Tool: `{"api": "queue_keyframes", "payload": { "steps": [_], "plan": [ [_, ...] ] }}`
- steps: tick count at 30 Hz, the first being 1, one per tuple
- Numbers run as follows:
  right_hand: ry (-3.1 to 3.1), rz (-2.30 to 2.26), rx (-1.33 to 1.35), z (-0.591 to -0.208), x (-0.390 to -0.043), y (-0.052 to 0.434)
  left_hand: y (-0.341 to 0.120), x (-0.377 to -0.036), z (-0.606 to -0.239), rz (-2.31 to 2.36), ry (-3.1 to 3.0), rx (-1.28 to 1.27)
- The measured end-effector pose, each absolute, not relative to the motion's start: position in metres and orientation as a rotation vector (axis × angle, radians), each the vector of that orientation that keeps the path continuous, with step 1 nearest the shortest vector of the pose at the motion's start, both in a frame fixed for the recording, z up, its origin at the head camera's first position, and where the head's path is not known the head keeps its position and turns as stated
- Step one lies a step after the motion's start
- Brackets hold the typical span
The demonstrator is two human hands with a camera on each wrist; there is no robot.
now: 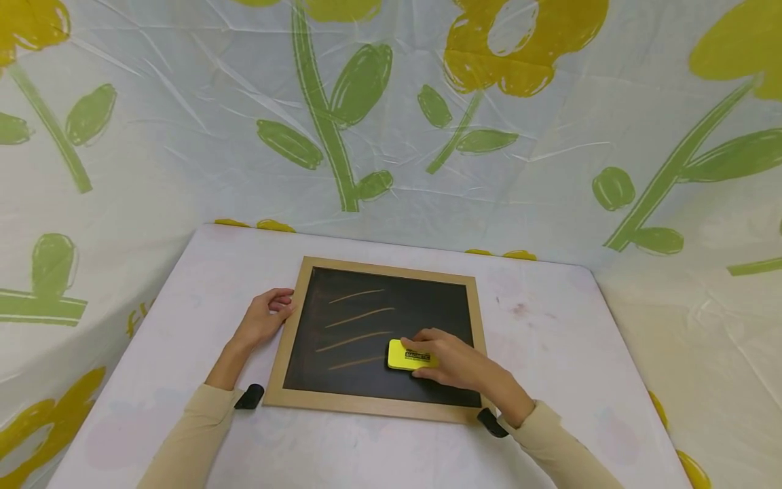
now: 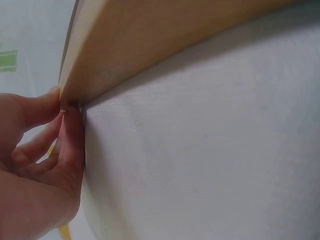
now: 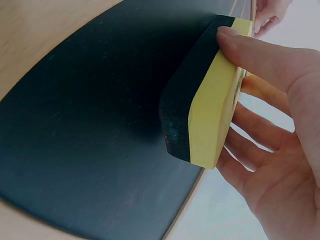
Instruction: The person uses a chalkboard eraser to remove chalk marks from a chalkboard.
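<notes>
A wood-framed chalkboard (image 1: 427, 305) lies flat on the table, with several slanting orange-brown chalk strokes (image 1: 357, 315) on its left half. My right hand (image 1: 458, 360) grips a yellow eraser (image 1: 400, 354) above the lower middle of the board, by the right end of the lowest stroke. In the right wrist view the eraser's black felt (image 3: 182, 95) faces the board; whether it touches cannot be told. At the board's left side, my left hand (image 1: 263, 319) holds the wooden frame (image 2: 125, 45), thumb and forefinger pinching its edge.
A white cloth (image 1: 550, 339) with faint prints covers the table. Behind and on both sides hang sheets (image 1: 397, 136) with large yellow flowers and green stems. Black wrist straps (image 1: 249, 396) show at both sleeves.
</notes>
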State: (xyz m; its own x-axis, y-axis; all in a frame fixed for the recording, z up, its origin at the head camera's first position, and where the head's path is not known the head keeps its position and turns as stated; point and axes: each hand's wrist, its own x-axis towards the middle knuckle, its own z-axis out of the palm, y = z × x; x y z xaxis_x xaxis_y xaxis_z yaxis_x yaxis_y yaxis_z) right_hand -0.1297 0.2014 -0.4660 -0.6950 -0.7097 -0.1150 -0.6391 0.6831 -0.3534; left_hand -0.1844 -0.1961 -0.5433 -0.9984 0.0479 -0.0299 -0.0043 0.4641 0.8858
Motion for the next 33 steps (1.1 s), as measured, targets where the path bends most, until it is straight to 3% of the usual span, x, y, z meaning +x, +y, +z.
{"api": "queue_keyframes", "payload": {
  "steps": [33],
  "plan": [
    [2.604, -0.253, -1.258, -0.462, -0.128, 0.135, -0.195, -0.182, -0.543, 1.597, 2.651, 0.041]
  ]
}}
